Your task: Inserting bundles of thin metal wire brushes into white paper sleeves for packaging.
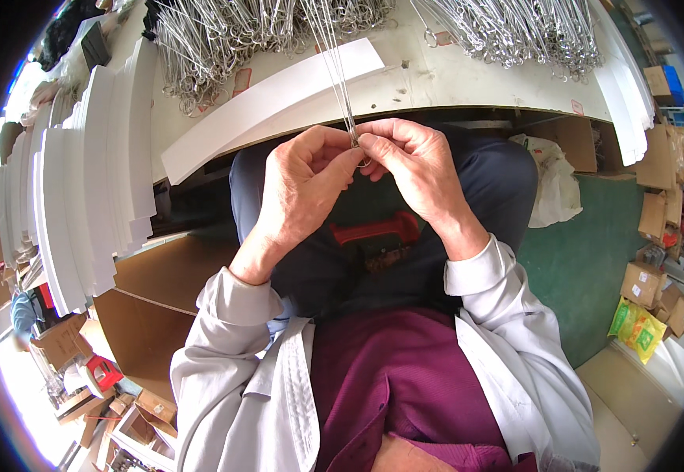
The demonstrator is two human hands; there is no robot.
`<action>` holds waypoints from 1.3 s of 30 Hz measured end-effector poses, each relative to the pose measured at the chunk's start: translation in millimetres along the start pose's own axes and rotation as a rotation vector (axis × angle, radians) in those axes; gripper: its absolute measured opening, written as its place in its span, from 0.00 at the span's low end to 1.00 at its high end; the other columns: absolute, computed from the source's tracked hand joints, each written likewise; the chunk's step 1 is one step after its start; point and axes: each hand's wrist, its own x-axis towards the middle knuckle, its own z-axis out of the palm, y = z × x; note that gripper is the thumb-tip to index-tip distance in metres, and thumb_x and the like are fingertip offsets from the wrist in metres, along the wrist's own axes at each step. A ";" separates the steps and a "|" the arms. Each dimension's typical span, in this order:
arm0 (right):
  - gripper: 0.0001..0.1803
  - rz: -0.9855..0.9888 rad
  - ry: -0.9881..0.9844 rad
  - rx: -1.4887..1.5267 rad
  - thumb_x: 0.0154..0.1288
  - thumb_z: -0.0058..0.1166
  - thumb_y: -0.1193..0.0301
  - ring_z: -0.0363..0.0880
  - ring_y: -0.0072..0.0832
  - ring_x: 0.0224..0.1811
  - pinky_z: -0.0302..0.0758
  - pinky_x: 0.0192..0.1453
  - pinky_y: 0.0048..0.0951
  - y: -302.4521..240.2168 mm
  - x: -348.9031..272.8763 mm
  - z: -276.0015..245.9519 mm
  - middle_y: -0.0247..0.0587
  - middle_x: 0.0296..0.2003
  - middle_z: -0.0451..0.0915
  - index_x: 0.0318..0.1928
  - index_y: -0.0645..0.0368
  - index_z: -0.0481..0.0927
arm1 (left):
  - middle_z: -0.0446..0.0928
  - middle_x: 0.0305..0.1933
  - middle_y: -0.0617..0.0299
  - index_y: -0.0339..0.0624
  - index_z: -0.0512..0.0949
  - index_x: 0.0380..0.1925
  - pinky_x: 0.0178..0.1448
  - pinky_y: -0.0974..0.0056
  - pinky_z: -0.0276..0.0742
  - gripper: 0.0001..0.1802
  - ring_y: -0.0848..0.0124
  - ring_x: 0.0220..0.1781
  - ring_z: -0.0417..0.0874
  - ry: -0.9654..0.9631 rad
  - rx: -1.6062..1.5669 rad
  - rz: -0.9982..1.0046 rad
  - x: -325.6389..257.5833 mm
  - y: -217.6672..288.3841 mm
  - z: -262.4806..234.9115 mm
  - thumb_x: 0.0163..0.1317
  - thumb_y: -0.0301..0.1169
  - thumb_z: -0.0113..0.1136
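Note:
Several thin metal wires with ringed ends run down from the table top to my fingers. My left hand pinches their lower ends between thumb and fingers. From the other side my right hand pinches the same ends, its thumb tip close to the left one. A small ring shows just below the fingertips, partly covered by them. Under the wires lies a long white strip, along the table's near edge. Both hands are held above my lap, just in front of that edge.
Heaps of similar ringed wires lie on the white table, with another heap at the right. White strips are stacked at the left. An open cardboard box stands below them. A red stool shows between my legs.

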 end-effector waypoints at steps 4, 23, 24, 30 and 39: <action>0.12 -0.018 -0.027 -0.029 0.76 0.62 0.68 0.83 0.16 0.33 0.82 0.38 0.21 -1.3 2.2 -1.1 0.36 0.35 0.88 0.49 0.65 0.88 | 0.87 0.34 0.59 0.32 0.83 0.42 0.37 0.70 0.83 0.06 0.78 0.32 0.85 -0.047 -0.220 -0.087 0.7 -6.5 -5.7 0.69 0.23 0.66; 0.11 0.113 -0.097 0.083 0.74 0.64 0.65 0.80 0.18 0.30 0.79 0.37 0.21 -7.5 21.9 9.8 0.33 0.31 0.85 0.43 0.63 0.87 | 0.87 0.41 0.55 0.29 0.82 0.48 0.43 0.68 0.84 0.08 0.75 0.36 0.85 0.045 -0.218 -0.044 -15.6 -10.7 -13.2 0.71 0.19 0.60; 0.11 0.112 -0.085 0.066 0.74 0.65 0.66 0.80 0.18 0.30 0.78 0.37 0.21 -7.8 22.9 10.4 0.33 0.31 0.84 0.43 0.62 0.87 | 0.87 0.41 0.56 0.29 0.82 0.48 0.43 0.69 0.83 0.09 0.76 0.37 0.85 0.081 -0.164 -0.007 -16.7 -12.2 -11.6 0.71 0.19 0.60; 0.11 0.093 -0.074 0.056 0.74 0.66 0.65 0.79 0.17 0.29 0.78 0.36 0.21 -10.7 29.6 15.8 0.32 0.30 0.84 0.42 0.62 0.87 | 0.86 0.39 0.61 0.32 0.83 0.51 0.43 0.72 0.81 0.10 0.78 0.36 0.83 0.153 0.037 0.068 -22.4 -9.4 -2.5 0.71 0.19 0.59; 0.11 0.075 -0.081 0.071 0.74 0.65 0.66 0.78 0.16 0.29 0.77 0.36 0.20 -4.7 35.6 18.0 0.31 0.29 0.84 0.41 0.62 0.87 | 0.84 0.34 0.61 0.33 0.82 0.52 0.40 0.71 0.82 0.14 0.78 0.34 0.84 0.127 -0.140 -0.029 -24.6 -12.3 0.1 0.70 0.18 0.55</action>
